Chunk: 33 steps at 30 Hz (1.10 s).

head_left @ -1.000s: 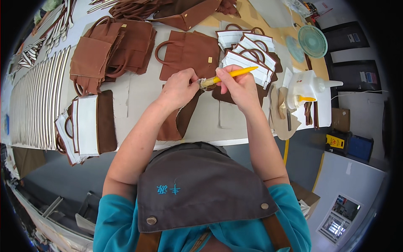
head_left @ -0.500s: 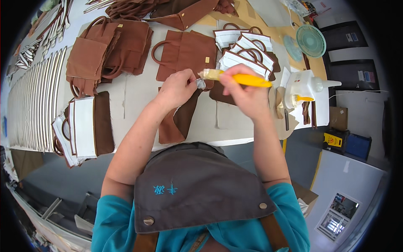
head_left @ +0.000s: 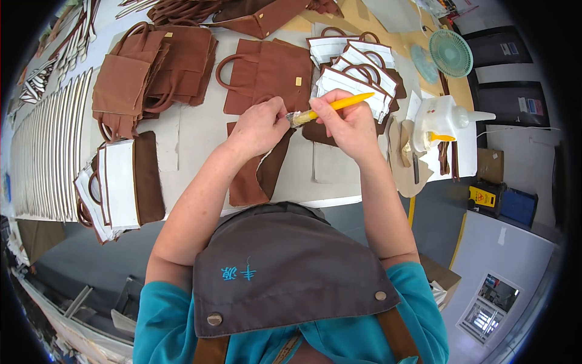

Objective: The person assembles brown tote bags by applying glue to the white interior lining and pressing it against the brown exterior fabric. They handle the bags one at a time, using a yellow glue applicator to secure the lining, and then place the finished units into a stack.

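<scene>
A person in a dark apron works at a pale table, with a brown bag lying flat before them, its handle to the left. Just below the bag, the right hand has thumb and fingers clamped on a yellow brush, whose pale tip points left. The left hand, also just below the bag, has its fingers curled together at that tip; I cannot tell what they pinch. From beneath this hand a brown strip runs down from the bag to the near table edge, bent and partly turned over. Right of the bag are white pieces with brown handles; farther right stands a white bottle with a spout. Left of the bag sits a brown pile. To my eye, the trouble would be smearing: if the tip is wet, a slip upward could mark the bag, and a stray stroke left could coat the fingertips. The brush's back end reaches over the white pieces, so a wide swing might knock them. The strip, so near the edge, could slide or crease if the apron catches it.
</scene>
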{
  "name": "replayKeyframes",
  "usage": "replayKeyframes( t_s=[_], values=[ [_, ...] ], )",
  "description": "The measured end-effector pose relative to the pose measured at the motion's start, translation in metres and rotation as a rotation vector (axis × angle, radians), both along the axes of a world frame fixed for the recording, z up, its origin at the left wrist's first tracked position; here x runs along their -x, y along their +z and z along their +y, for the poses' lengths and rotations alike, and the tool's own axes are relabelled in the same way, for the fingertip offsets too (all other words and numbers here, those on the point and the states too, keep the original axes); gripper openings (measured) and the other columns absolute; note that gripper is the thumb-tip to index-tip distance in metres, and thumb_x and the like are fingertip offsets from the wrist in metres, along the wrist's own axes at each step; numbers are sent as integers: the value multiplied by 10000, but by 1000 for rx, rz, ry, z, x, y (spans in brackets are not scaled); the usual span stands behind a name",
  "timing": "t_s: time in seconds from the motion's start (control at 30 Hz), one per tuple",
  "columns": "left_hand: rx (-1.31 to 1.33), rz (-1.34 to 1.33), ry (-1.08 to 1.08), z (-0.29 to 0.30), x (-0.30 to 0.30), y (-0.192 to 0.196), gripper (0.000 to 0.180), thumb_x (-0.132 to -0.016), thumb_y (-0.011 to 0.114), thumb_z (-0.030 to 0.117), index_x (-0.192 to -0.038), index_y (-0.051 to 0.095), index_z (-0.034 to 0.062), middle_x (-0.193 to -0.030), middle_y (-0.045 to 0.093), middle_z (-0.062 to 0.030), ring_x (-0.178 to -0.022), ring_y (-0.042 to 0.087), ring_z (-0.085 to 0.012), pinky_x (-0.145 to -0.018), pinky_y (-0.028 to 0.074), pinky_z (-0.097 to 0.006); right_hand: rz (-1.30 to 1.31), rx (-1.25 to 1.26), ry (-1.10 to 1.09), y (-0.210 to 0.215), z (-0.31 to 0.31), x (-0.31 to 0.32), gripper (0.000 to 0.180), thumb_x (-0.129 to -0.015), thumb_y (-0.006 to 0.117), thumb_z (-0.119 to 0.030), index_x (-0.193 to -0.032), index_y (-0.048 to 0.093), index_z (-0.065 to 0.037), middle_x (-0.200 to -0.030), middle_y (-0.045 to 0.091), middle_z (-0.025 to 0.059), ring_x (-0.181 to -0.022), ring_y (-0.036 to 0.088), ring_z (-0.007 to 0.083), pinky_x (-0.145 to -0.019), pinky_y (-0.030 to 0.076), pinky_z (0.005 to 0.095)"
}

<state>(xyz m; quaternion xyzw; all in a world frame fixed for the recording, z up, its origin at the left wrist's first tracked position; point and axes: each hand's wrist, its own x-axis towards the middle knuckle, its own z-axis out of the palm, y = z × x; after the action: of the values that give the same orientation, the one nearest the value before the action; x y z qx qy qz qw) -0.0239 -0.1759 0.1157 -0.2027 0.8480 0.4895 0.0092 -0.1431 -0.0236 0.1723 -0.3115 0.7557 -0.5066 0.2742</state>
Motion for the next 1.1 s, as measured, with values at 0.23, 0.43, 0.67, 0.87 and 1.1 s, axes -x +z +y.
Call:
replayKeyframes(
  t_s=[0.23, 0.43, 0.67, 0.87, 1.1],
  values=[
    [-20, 79, -18, -9, 2, -12, 187, -893, 566, 179, -935, 573, -4, -914, 653, -203, -907, 629, -379, -806, 482, -461, -33, -98, 199, -8, -11, 11, 212, -928, 701, -250, -870, 641, -54, -679, 591, -7, -575, 527, 69, -535, 414, 250],
    [-86, 38, -31, -13, -1, -31, 214, -904, 561, 198, -945, 580, -11, -922, 655, -207, -907, 634, -361, -813, 476, -441, 301, -50, 458, -25, -2, 16, 146, -898, 713, -199, -910, 635, -76, -725, 590, 4, -698, 589, 102, -640, 473, 283],
    [-113, 64, 14, -10, -6, -38, 229, -915, 562, 207, -931, 567, -21, -899, 619, -149, -883, 575, -283, -797, 456, -396, -44, -25, 127, -36, 1, -1, 148, -920, 708, -209, -906, 643, -76, -743, 633, -9, -633, 570, 80, -617, 465, 273],
    [-127, 57, -49, -4, -7, -38, 235, -926, 531, 201, -963, 575, -26, -935, 657, -212, -926, 636, -358, -818, 478, -436, -222, -170, 277, -37, -2, 35, 107, -938, 683, -164, -934, 643, -64, -771, 625, 7, -642, 557, 59, -622, 441, 215],
    [-44, -8, -32, -5, -8, -40, 226, -922, 529, 194, -962, 578, -24, -942, 670, -231, -935, 642, -401, -835, 476, -485, 390, 105, 322, -56, 1, 4, 108, -879, 733, -134, -897, 657, -60, -783, 648, 19, -666, 632, 110, -638, 500, 273]
  ],
)
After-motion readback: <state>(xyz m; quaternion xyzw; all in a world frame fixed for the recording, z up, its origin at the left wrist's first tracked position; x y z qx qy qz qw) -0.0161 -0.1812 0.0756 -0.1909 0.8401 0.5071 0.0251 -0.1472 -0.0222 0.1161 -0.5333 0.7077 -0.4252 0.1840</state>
